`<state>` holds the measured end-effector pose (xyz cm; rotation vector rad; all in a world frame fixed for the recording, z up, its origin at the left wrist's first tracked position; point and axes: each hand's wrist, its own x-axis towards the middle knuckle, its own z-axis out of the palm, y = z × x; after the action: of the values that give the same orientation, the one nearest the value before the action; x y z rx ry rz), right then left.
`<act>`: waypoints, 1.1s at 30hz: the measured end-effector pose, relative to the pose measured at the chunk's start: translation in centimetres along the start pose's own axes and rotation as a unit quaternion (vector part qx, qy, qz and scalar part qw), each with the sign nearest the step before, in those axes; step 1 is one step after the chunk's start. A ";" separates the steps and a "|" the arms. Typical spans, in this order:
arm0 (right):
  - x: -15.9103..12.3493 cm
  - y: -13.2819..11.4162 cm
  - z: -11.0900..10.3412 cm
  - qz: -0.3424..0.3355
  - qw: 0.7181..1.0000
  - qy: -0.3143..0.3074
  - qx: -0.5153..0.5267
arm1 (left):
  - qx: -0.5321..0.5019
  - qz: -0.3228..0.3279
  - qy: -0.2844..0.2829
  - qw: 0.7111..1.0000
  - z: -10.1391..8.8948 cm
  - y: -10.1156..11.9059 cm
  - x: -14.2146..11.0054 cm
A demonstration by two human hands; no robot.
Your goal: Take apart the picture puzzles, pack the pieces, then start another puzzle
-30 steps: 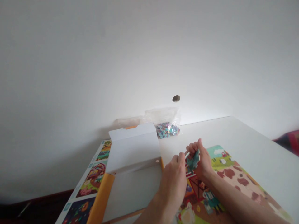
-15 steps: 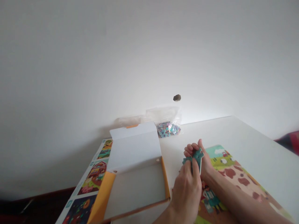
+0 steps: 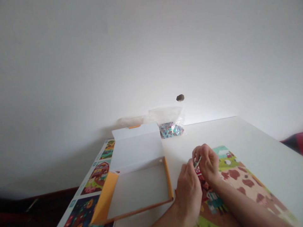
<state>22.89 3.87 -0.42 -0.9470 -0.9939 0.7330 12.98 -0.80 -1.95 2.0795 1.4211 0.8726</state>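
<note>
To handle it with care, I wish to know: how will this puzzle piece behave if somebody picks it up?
It is probably stiff: the puzzle piece stands edge-on between the left hand and right hand without visible bending. Being thin, it is likely light. Its flat shape should lie still, not roll.

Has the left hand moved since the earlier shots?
Yes: the left hand has moved right. Earlier it overlapped the orange side wall of the open box; now it sits clear to the right of that wall.
</note>
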 end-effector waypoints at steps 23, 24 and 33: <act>2.0 1.7 -0.7 -0.089 0.939 -0.139 -0.303 | -0.360 -0.060 0.035 0.930 -0.1 -1.0 1.1; 2.6 1.6 -1.2 -0.079 0.933 -0.152 -0.316 | -0.352 -0.067 0.034 0.933 -0.1 -1.1 1.1; 6.4 0.1 -10.3 -0.109 0.723 -0.310 -0.607 | -0.262 -0.110 0.046 0.958 -0.2 -1.1 1.2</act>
<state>34.77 6.15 -0.65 -1.6925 -2.2736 0.0613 12.45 0.73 -2.30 1.4748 1.2626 1.1171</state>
